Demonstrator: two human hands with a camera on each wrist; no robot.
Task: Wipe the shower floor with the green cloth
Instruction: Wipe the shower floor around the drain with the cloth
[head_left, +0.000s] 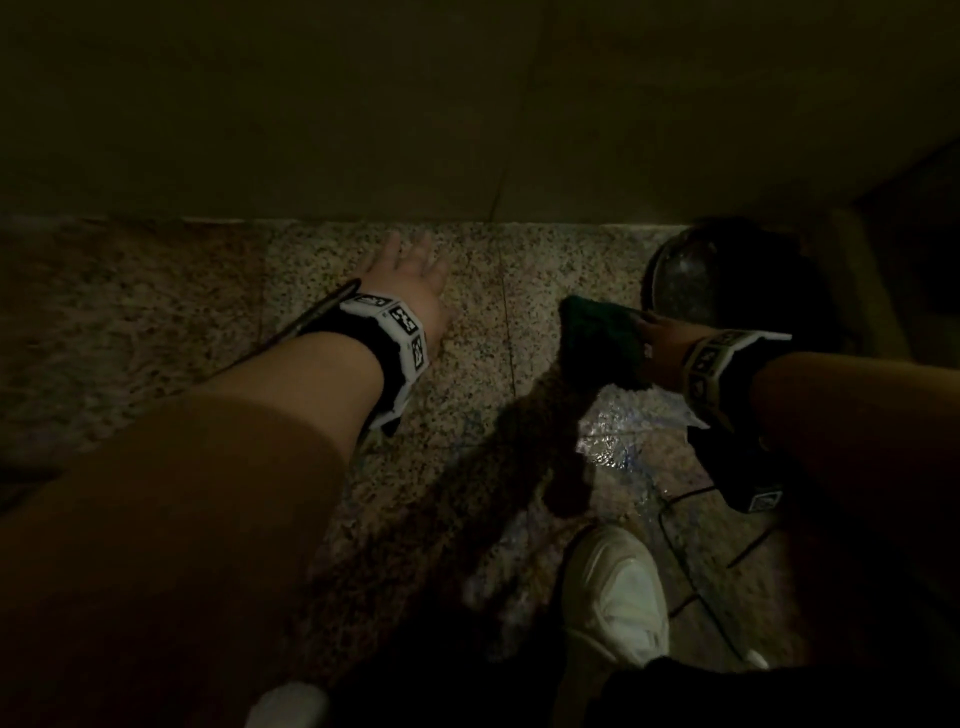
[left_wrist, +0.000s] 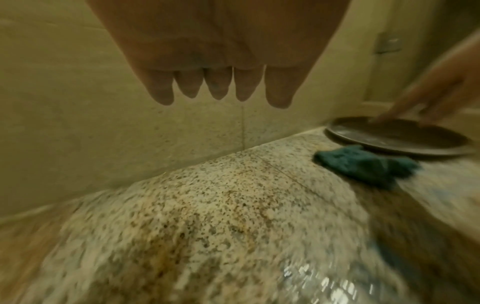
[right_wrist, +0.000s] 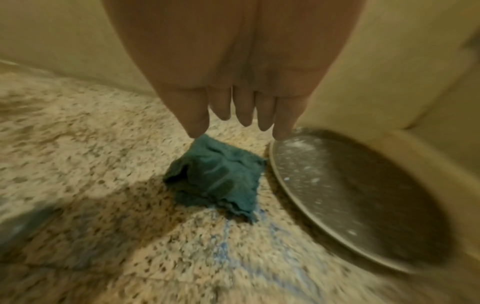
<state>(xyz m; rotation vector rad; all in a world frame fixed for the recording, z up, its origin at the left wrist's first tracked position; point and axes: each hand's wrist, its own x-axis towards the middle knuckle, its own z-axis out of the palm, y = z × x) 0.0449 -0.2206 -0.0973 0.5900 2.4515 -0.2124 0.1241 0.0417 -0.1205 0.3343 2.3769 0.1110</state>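
The green cloth (right_wrist: 218, 181) lies crumpled on the speckled stone shower floor (right_wrist: 78, 133), next to a round dark dish (right_wrist: 350, 195). My right hand (right_wrist: 239, 123) hovers just above the cloth with straight fingers; one fingertip is near its far corner and nothing is gripped. In the head view the cloth (head_left: 602, 343) sits just left of my right hand (head_left: 660, 338). My left hand (head_left: 410, 270) is spread flat over the floor (head_left: 467, 322) near the wall, and holds nothing. From the left wrist, its fingers (left_wrist: 218, 90) hang straight, with the cloth (left_wrist: 363, 164) far to the right.
A beige tiled wall (head_left: 467, 130) borders the floor at the back. The dark round dish (head_left: 691, 280) sits in the right corner. A wet shiny patch with blue streaks (head_left: 623, 431) lies below the cloth. My white shoe (head_left: 618, 587) and a thin cable (head_left: 691, 571) are nearer me.
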